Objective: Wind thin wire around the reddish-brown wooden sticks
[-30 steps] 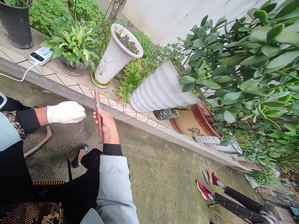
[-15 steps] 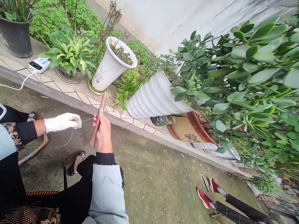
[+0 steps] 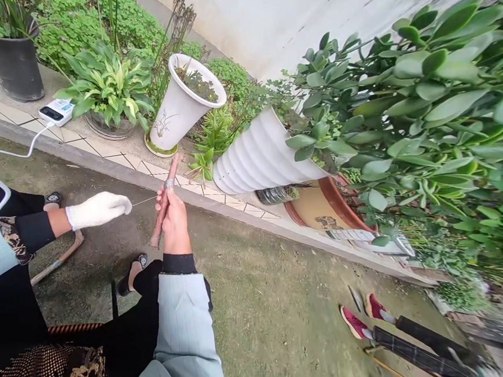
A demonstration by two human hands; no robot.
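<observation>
My right hand (image 3: pixel 174 220) is bare and wrapped round a short brown wooden stick (image 3: pixel 158 227), held roughly upright. Several turns of thin grey wire (image 3: pixel 169 182) bind the stick just above my thumb. From there the wire runs taut to the left, into my left hand (image 3: pixel 99 208). That hand wears a white glove, and its fingers are pinched together on the wire. Below the gloved hand, a curved wooden handle (image 3: pixel 64 254) lies on the ground by my feet.
A tiled ledge (image 3: pixel 118 158) crosses in front with a white flowerpot (image 3: pixel 172 115), a ribbed white planter (image 3: pixel 254 157) and a black pot (image 3: pixel 15 68). A white device (image 3: pixel 57 111) with a cable sits on it. Another person's red shoes (image 3: pixel 354 322) are at right.
My left hand has moved slightly left and down, and the wire between my hands now shows as a straight line. The loose loop below it no longer shows. The view has shifted a little.
</observation>
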